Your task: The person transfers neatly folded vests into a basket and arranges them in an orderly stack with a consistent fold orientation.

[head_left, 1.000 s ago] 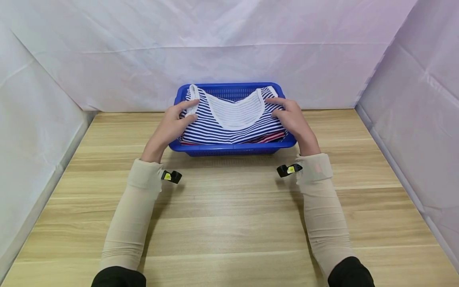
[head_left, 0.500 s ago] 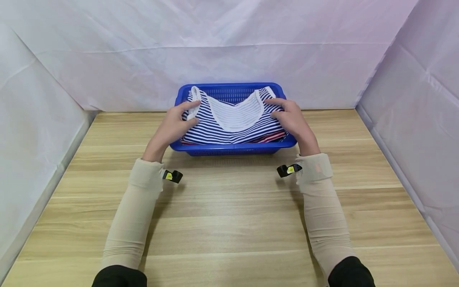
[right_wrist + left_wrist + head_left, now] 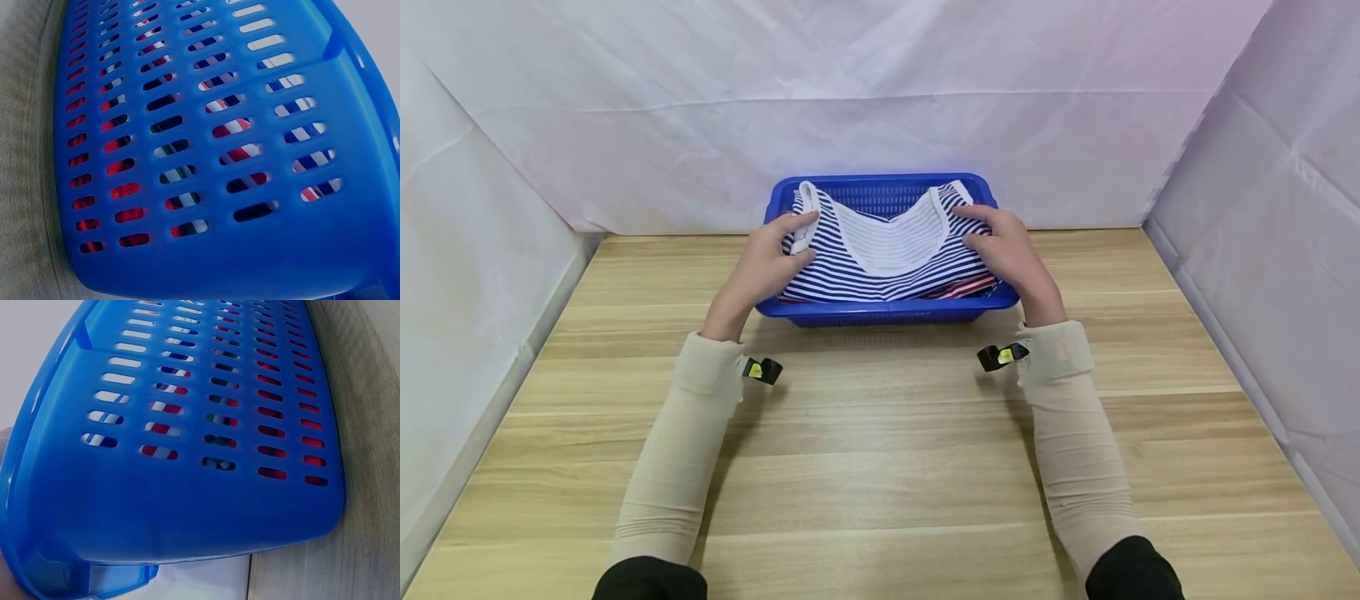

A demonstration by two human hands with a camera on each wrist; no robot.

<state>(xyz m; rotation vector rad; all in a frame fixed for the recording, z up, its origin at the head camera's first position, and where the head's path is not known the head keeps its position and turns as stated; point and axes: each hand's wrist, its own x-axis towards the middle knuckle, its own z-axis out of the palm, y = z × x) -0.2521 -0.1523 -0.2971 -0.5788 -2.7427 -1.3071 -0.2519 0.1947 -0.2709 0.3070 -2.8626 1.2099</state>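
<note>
In the head view, a folded blue-and-white striped shirt (image 3: 880, 287) with white trim lies on top in a blue plastic basket (image 3: 887, 314). Red striped fabric (image 3: 966, 287) peeks out beneath its front right edge. My left hand (image 3: 760, 262) rests on the shirt's left shoulder, index finger and thumb spread apart. On the opposite shoulder, my right hand (image 3: 1017, 252) touches the cloth with its index finger and thumb also apart. The other fingers are mostly hidden. Both wrist views show the slotted basket wall, with red, white, blue and green fabric behind the slots.
The basket stands at the back of a wooden table (image 3: 880, 450), close to a white cloth backdrop (image 3: 880, 125). More white sheeting (image 3: 1277, 225) rises along the right side and the left. Black wrist cameras hang inside both forearms.
The left hand has shifted slightly right and the right hand slightly left, both still on the shirt. The shirt's shoulders have drawn in a little. The basket has barely moved.
</note>
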